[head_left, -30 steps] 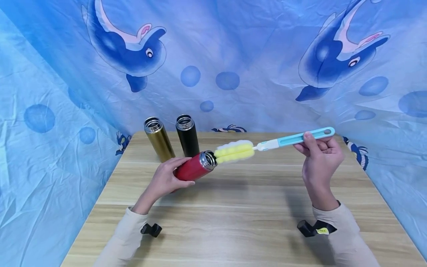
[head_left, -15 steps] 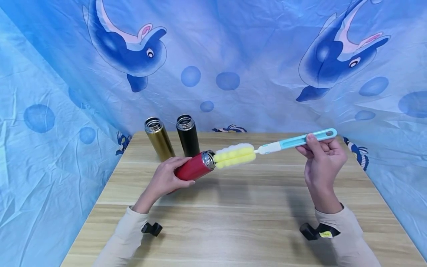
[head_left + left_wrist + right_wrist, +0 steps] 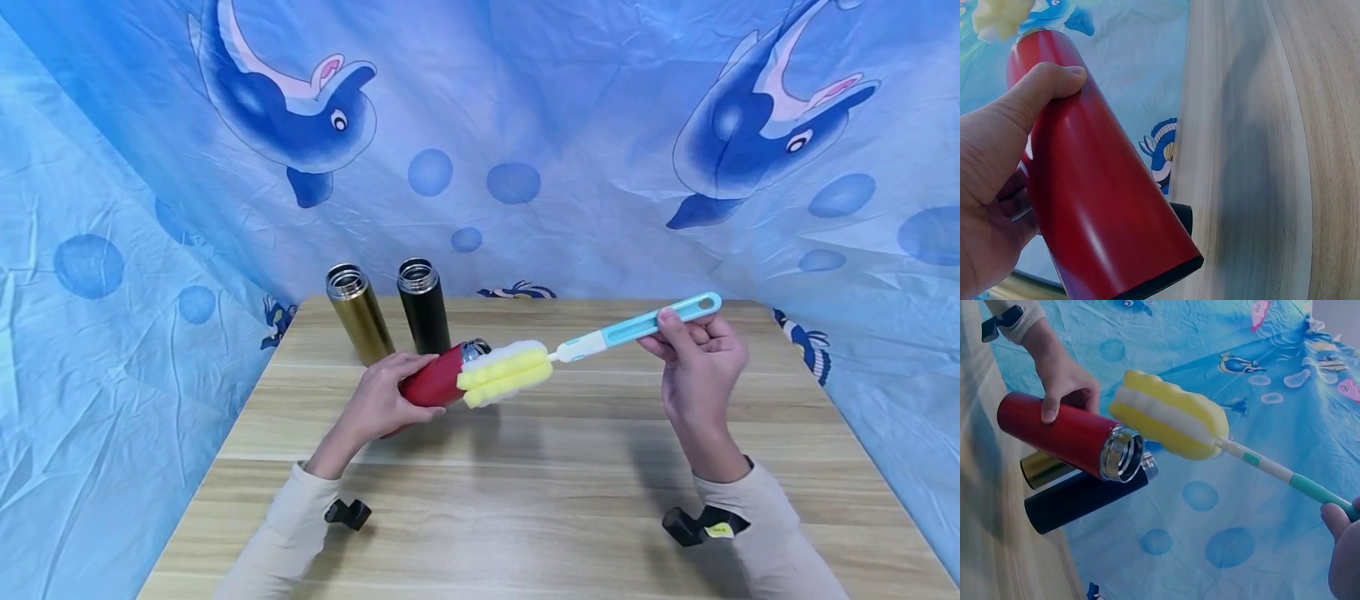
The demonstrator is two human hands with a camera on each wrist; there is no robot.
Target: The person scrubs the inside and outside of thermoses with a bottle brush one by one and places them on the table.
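My left hand (image 3: 386,396) grips a red vacuum flask (image 3: 433,379) round its body, tilted with its steel mouth up and to the right. The thumb lies along the flask (image 3: 1097,187) in the left wrist view. My right hand (image 3: 703,367) holds the turquoise and white handle of a bottle brush (image 3: 504,372) between thumb and fingers. The brush's yellow and white sponge head overlaps the flask's mouth in the head view. From the right wrist, the sponge (image 3: 1172,415) appears outside the open mouth, beside the rim.
A gold flask (image 3: 360,321) and a black flask (image 3: 424,312) stand uncapped at the back left of the wooden table (image 3: 525,500). Blue dolphin-print cloth (image 3: 585,250) hangs behind the table and along its sides.
The brush has come out from the flask's mouth line, moving left and down to lie in front of the rim. My right hand has shifted left with it; the left hand barely moved.
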